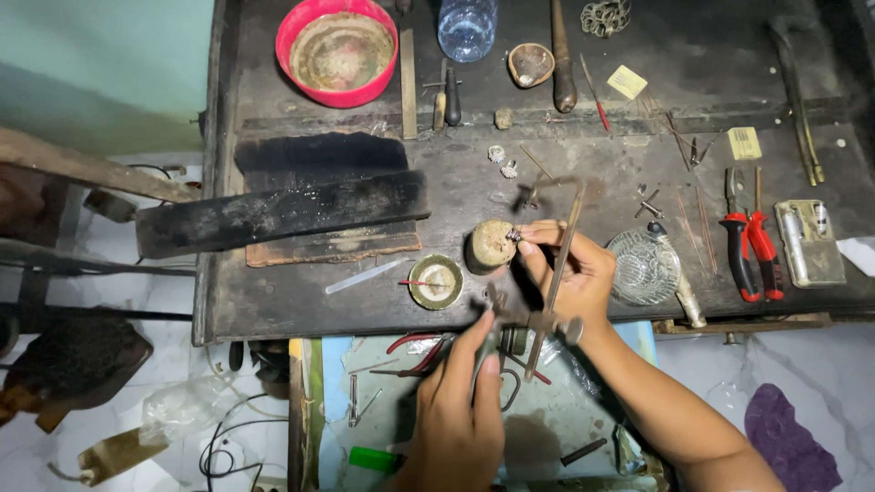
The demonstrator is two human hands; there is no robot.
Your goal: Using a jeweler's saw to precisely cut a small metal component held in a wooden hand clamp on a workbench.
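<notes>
Dark, scorched wood: the worktop I look down on is stained and scratched. Pale marble floor on the left, with cables and a clear plastic scrap; a green wall above it. A charred black plank lies across the worktop's left part and juts over its edge.

Containers, left to right. Red plastic bowl at the top, a grimy metal dish nested inside it. Small round brass dish near the front edge, pale residue and a thin red stick in it. Clear plastic bottle at the top, partly cut off by the frame. Small brown oval dish just right of it. Cut-glass bowl beside my right wrist; its contents I cannot make out.

My left hand is wrapped around the handle of a jeweller's saw, whose frame runs up and away from me. My right hand pinches a small metal piece between thumb and fingertips, pressed against a rounded stump-like block at the centre of the worktop.

Below, an open drawer with a light blue floor holds red-handled pliers, loose wire and a green lighter.

Further right: two small yellow cards with dark markings, red-handled pliers, a flat rectangular tin. A purple cloth lies on the floor at the far right.
</notes>
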